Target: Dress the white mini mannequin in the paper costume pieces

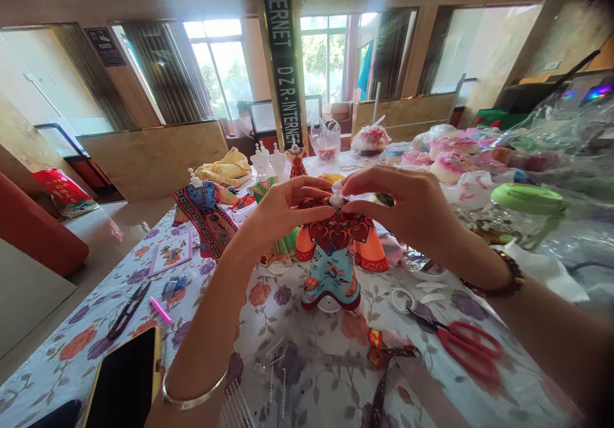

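Note:
A miniature dress [330, 274] with a dark red patterned collar, orange sleeves and a light blue skirt stands upright on a small white mannequin [338, 196] before me. My left hand [283, 207] pinches the dress at the collar, left of the mannequin's neck. From the other side, my right hand [403, 201] closes thumb and fingers on the collar by the neck. The exact grip at the fingertips is partly hidden. Behind my left wrist is a green garment [286, 244]; a blue-topped dressed mannequin [202, 196] leans further left.
Red-handled scissors [472, 348], a white ring [401, 300] and ribbon scraps [384, 351] lie at the right front. Thread snips [129, 309], a pink pen [160, 309] and a phone [123, 383] lie left. Plastic bags [542, 159] crowd the right side.

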A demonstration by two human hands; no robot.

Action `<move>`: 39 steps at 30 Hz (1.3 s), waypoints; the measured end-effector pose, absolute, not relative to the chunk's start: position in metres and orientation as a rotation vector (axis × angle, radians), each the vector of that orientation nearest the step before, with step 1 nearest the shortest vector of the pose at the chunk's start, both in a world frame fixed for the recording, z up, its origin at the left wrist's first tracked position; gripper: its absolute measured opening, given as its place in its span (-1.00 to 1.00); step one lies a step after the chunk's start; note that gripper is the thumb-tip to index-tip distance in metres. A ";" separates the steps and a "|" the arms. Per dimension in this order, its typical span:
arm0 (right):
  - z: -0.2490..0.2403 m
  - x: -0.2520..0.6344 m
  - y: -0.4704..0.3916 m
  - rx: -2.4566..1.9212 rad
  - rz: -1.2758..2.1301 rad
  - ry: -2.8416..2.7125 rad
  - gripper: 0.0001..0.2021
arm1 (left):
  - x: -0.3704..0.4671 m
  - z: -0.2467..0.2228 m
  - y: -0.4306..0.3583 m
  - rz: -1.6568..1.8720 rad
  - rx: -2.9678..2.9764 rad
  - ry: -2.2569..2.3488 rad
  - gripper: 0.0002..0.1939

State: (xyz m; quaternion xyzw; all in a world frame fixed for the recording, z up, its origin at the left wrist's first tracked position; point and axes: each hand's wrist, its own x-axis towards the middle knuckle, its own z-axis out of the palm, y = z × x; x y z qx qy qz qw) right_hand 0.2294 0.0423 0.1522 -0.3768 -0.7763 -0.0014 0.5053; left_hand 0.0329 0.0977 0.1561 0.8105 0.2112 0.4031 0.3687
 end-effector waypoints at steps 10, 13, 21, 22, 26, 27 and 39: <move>0.143 0.241 0.051 -0.807 -0.322 -2.083 -0.80 | 0.035 0.158 0.102 1.066 2.056 0.580 -0.77; 0.146 0.240 0.051 -0.772 -0.363 -2.150 -0.75 | 0.035 0.158 0.103 1.079 2.065 0.589 -0.77; 0.152 0.235 0.049 -0.849 -0.318 -2.171 -0.79 | 0.035 0.154 0.107 1.086 2.054 0.546 -0.77; 0.151 0.235 0.048 -0.847 -0.308 -2.161 -0.79 | 0.036 0.154 0.107 1.088 2.051 0.546 -0.77; 0.150 0.234 0.049 -0.810 -0.254 -2.160 -0.80 | 0.037 0.156 0.104 1.069 2.029 0.571 -0.77; 0.150 0.235 0.050 -0.794 -0.250 -2.164 -0.81 | 0.036 0.157 0.103 1.058 2.022 0.591 -0.76; 0.158 0.231 0.050 -0.809 -0.432 -2.090 -0.91 | 0.039 0.164 0.092 1.032 2.004 0.698 -0.77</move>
